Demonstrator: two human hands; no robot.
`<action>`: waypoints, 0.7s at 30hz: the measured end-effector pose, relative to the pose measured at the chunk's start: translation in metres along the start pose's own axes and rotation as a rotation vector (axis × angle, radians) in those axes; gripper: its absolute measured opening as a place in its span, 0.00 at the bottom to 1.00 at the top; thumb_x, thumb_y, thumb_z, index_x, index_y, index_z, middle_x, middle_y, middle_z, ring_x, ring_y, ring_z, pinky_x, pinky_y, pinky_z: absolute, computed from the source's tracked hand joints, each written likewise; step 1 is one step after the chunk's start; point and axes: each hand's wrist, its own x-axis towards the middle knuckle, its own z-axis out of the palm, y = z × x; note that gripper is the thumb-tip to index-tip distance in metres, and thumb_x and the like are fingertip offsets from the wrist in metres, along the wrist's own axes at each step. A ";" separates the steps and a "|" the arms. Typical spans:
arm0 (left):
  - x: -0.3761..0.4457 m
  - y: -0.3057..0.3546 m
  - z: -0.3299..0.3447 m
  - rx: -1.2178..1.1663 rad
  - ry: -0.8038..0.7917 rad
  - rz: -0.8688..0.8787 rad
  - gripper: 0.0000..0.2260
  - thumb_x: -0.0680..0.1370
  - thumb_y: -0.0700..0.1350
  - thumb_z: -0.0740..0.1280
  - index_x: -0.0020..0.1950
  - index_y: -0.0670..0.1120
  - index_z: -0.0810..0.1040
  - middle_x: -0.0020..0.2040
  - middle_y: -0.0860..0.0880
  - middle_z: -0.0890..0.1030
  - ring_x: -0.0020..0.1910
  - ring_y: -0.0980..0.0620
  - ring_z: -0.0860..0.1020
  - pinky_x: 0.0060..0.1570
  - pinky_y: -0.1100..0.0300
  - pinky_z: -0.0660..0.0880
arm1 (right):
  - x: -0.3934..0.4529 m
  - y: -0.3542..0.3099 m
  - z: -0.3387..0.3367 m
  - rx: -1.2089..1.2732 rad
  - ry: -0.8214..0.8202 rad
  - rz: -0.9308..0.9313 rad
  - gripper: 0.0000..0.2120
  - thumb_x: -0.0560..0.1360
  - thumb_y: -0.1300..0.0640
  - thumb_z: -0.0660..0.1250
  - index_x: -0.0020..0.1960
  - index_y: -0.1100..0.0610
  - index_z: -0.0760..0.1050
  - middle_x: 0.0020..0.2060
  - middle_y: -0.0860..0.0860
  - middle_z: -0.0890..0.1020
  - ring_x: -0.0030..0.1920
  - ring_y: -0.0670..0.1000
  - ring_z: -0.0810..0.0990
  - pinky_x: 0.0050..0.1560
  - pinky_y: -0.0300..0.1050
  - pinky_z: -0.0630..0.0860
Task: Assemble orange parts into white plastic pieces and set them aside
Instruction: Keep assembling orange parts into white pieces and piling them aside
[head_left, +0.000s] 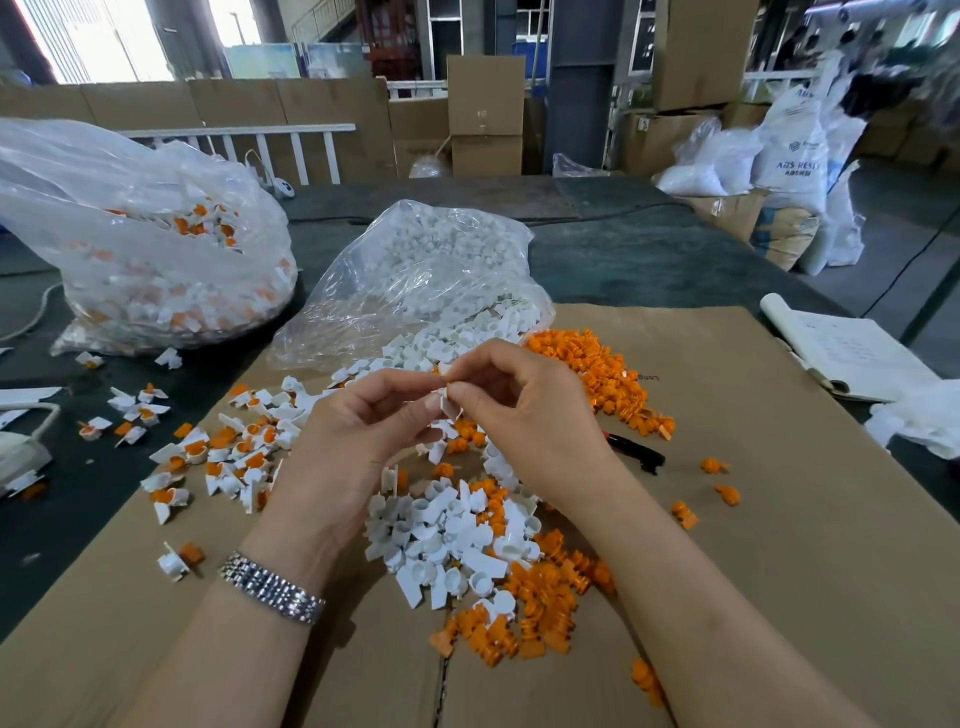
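Observation:
My left hand (358, 441) and my right hand (524, 415) meet above the cardboard sheet (753, 519), both pinching one small white plastic piece (445, 402) between fingertips. Whether an orange part sits inside it is hidden by my fingers. Below my hands lies a heap of loose white pieces (447, 535). Orange parts (535, 608) lie in a pile in front of it, and another orange pile (597, 369) lies behind my right hand. Assembled white-and-orange pieces (228, 457) are scattered to the left.
A clear bag of white pieces (431, 275) lies open behind my hands. A bigger clear bag of assembled pieces (145, 249) stands at the far left. A black-and-red tool (636, 451) lies right of my right hand. Papers (847, 353) rest at the right edge.

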 end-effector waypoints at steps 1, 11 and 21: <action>0.000 0.000 0.000 0.073 0.007 0.029 0.08 0.73 0.44 0.76 0.51 0.50 0.88 0.51 0.46 0.87 0.49 0.51 0.86 0.47 0.64 0.80 | 0.000 0.000 0.000 0.011 -0.001 0.016 0.04 0.77 0.59 0.71 0.49 0.52 0.81 0.40 0.46 0.84 0.42 0.42 0.82 0.45 0.37 0.80; 0.003 -0.001 -0.003 -0.128 -0.022 -0.040 0.11 0.72 0.43 0.76 0.53 0.43 0.87 0.51 0.40 0.87 0.53 0.43 0.86 0.43 0.63 0.81 | 0.002 -0.001 -0.006 0.094 -0.044 -0.024 0.05 0.76 0.62 0.72 0.51 0.56 0.83 0.43 0.48 0.85 0.45 0.45 0.85 0.52 0.44 0.82; 0.006 0.001 -0.007 -0.254 -0.072 -0.103 0.13 0.69 0.43 0.76 0.53 0.43 0.88 0.51 0.43 0.87 0.49 0.50 0.86 0.43 0.64 0.81 | 0.002 -0.002 -0.012 0.128 -0.115 -0.008 0.12 0.76 0.63 0.73 0.58 0.54 0.80 0.47 0.48 0.84 0.50 0.45 0.83 0.56 0.44 0.81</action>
